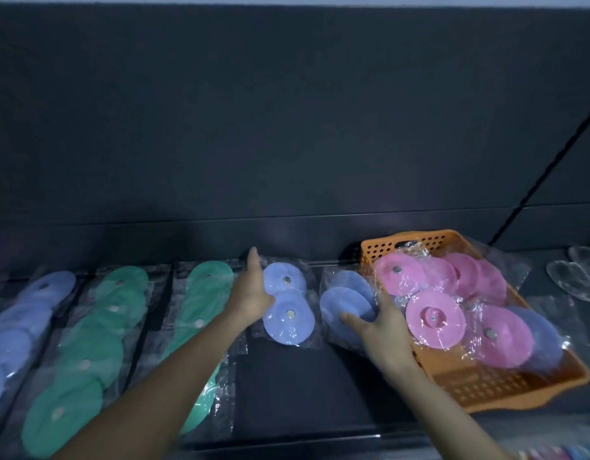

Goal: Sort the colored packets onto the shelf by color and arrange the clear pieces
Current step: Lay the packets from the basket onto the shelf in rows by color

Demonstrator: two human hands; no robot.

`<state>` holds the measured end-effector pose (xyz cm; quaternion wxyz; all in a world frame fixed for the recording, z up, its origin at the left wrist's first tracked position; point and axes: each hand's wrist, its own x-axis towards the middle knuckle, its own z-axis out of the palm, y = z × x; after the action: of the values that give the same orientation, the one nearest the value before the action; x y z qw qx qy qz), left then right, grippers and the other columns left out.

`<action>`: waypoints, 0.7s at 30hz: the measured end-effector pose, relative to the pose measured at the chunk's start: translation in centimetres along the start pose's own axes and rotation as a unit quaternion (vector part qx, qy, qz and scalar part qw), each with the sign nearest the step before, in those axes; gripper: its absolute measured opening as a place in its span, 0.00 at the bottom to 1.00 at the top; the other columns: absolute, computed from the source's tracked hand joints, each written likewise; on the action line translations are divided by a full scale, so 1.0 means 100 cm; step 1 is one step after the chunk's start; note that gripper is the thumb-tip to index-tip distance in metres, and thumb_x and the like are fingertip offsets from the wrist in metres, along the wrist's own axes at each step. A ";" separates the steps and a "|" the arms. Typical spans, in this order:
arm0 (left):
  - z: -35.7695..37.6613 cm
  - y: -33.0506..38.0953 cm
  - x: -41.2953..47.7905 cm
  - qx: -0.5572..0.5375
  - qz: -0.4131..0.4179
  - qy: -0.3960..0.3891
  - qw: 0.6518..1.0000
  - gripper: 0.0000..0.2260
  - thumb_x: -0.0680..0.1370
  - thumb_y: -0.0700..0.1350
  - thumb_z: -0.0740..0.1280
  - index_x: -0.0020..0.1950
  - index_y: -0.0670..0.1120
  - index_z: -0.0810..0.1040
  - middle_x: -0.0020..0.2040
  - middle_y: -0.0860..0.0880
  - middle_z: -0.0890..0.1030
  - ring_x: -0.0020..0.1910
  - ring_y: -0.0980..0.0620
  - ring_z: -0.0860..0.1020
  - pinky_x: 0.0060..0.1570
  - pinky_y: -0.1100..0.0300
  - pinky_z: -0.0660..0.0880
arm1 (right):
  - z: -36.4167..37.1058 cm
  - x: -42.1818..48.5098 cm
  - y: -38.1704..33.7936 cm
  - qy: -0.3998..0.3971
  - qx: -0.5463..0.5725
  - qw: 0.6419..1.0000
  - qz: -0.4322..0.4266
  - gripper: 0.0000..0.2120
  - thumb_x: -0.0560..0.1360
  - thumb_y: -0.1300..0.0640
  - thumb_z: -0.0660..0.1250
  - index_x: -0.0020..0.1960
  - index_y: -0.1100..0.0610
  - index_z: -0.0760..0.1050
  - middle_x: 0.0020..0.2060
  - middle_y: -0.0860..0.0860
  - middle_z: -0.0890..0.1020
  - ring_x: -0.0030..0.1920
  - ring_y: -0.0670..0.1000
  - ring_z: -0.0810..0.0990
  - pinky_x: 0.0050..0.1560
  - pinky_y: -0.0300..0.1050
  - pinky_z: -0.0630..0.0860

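Blue and green rows already lie sorted at the left: a blue row [24, 313], then two green rows [87, 353] and [204, 313]. Next, the left hand [253, 290] rests flat and open on a blue packet [288, 303] starting a new row. The right hand [376, 323] grips another blue packet [346, 303] beside the orange basket [486, 386], which holds mostly pink packets [436, 313] unsorted. Clear pieces [572, 277] wait far right. Roughly half seems done.
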<state>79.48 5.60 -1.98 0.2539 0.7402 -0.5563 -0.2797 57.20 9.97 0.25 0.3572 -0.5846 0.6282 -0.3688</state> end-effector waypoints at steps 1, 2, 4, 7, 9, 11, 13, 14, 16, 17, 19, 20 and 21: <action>-0.001 0.002 -0.002 0.052 0.047 0.009 0.997 0.42 0.71 0.35 0.69 0.77 0.45 0.46 0.69 0.41 0.67 0.66 0.43 0.68 0.58 0.56 0.69 | 0.001 0.001 0.000 0.002 0.000 1.000 0.004 0.19 0.69 0.60 0.73 0.55 0.51 0.69 0.46 0.48 0.77 0.48 0.49 0.76 0.48 0.42 0.71; -0.001 0.002 -0.004 0.106 0.100 0.006 0.989 0.40 0.72 0.38 0.69 0.77 0.45 0.48 0.73 0.42 0.62 0.71 0.44 0.63 0.65 0.56 0.65 | 0.001 0.002 0.000 0.006 0.000 1.000 0.006 0.20 0.69 0.60 0.73 0.57 0.52 0.70 0.46 0.48 0.78 0.49 0.49 0.76 0.49 0.42 0.71; 0.002 -0.001 -0.007 0.212 0.190 -0.067 0.956 0.36 0.73 0.47 0.70 0.76 0.46 0.55 0.75 0.46 0.59 0.74 0.46 0.54 0.72 0.56 0.55 | 0.003 0.003 -0.001 0.015 0.004 1.000 0.016 0.22 0.69 0.60 0.73 0.61 0.56 0.71 0.48 0.48 0.78 0.50 0.50 0.77 0.51 0.43 0.72; 0.010 -0.006 -0.010 0.290 0.201 -0.198 0.914 0.37 0.72 0.57 0.68 0.76 0.51 0.54 0.78 0.49 0.49 0.76 0.45 0.43 0.74 0.52 0.51 | 0.005 0.003 -0.004 0.033 0.022 0.999 0.020 0.23 0.69 0.61 0.73 0.62 0.56 0.71 0.50 0.48 0.78 0.52 0.49 0.76 0.53 0.42 0.71; 0.012 -0.010 -0.008 0.305 0.190 -0.213 0.908 0.38 0.72 0.59 0.67 0.76 0.54 0.50 0.78 0.51 0.44 0.76 0.45 0.40 0.74 0.49 0.51 | 0.008 0.001 -0.004 0.051 0.028 0.998 0.018 0.23 0.68 0.61 0.74 0.60 0.54 0.72 0.49 0.48 0.79 0.53 0.49 0.78 0.54 0.43 0.72; 0.014 -0.013 -0.003 0.306 0.189 -0.194 0.913 0.39 0.72 0.60 0.66 0.76 0.55 0.49 0.78 0.50 0.43 0.76 0.46 0.40 0.74 0.48 0.50 | 0.011 -0.002 -0.005 0.060 0.034 0.997 0.021 0.23 0.67 0.61 0.74 0.59 0.52 0.72 0.50 0.48 0.80 0.53 0.49 0.78 0.55 0.44 0.72; 0.015 -0.015 0.002 0.301 0.197 -0.170 0.918 0.39 0.71 0.61 0.67 0.76 0.53 0.51 0.78 0.47 0.43 0.76 0.46 0.39 0.74 0.49 0.48 | 0.014 -0.004 -0.004 0.068 0.045 0.996 0.031 0.25 0.67 0.62 0.75 0.61 0.54 0.72 0.52 0.48 0.80 0.55 0.49 0.78 0.59 0.46 0.73; 0.016 -0.016 0.004 0.300 0.197 -0.165 0.919 0.40 0.70 0.62 0.67 0.76 0.52 0.51 0.78 0.46 0.43 0.76 0.46 0.39 0.74 0.49 0.47 | 0.016 -0.005 -0.003 0.073 0.049 0.995 0.037 0.25 0.66 0.61 0.75 0.61 0.55 0.72 0.52 0.48 0.80 0.55 0.49 0.78 0.60 0.48 0.73; 0.020 -0.019 0.006 0.298 0.193 -0.163 0.920 0.41 0.70 0.63 0.66 0.76 0.51 0.50 0.78 0.46 0.43 0.76 0.47 0.39 0.74 0.49 0.46 | 0.019 -0.006 -0.002 0.079 0.051 0.995 0.045 0.26 0.66 0.60 0.76 0.62 0.56 0.72 0.53 0.48 0.81 0.56 0.49 0.78 0.61 0.53 0.74; 0.021 -0.020 0.006 0.298 0.193 -0.163 0.921 0.42 0.70 0.64 0.66 0.76 0.51 0.49 0.78 0.46 0.44 0.76 0.47 0.39 0.74 0.50 0.46 | 0.020 -0.007 -0.003 0.082 0.053 0.994 0.046 0.26 0.66 0.59 0.76 0.62 0.56 0.73 0.53 0.48 0.81 0.56 0.50 0.79 0.61 0.54 0.75; 0.021 -0.022 0.007 0.292 0.193 -0.168 0.922 0.41 0.71 0.64 0.65 0.77 0.53 0.49 0.78 0.47 0.43 0.76 0.47 0.40 0.74 0.50 0.46 | 0.021 -0.009 -0.004 0.090 0.060 0.993 0.052 0.25 0.65 0.59 0.76 0.60 0.56 0.73 0.51 0.47 0.81 0.55 0.50 0.79 0.60 0.55 0.75; 0.020 -0.022 0.007 0.289 0.193 -0.172 0.922 0.41 0.71 0.64 0.65 0.77 0.54 0.49 0.78 0.48 0.42 0.76 0.47 0.40 0.74 0.51 0.46 | 0.021 -0.009 -0.004 0.093 0.067 0.992 0.055 0.25 0.66 0.60 0.76 0.60 0.56 0.73 0.50 0.47 0.80 0.54 0.50 0.79 0.60 0.55 0.75; 0.018 -0.021 0.008 0.286 0.192 -0.176 0.922 0.40 0.71 0.64 0.65 0.77 0.55 0.49 0.78 0.49 0.42 0.76 0.47 0.41 0.74 0.51 0.46 | 0.021 -0.010 -0.004 0.095 0.078 0.991 0.061 0.24 0.66 0.61 0.76 0.60 0.56 0.73 0.50 0.46 0.80 0.55 0.51 0.79 0.60 0.55 0.74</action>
<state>79.83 5.28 -4.81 -0.0215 0.5989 -0.7800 -0.1801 59.34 10.80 -0.34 0.3622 -0.4780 0.6629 -0.4482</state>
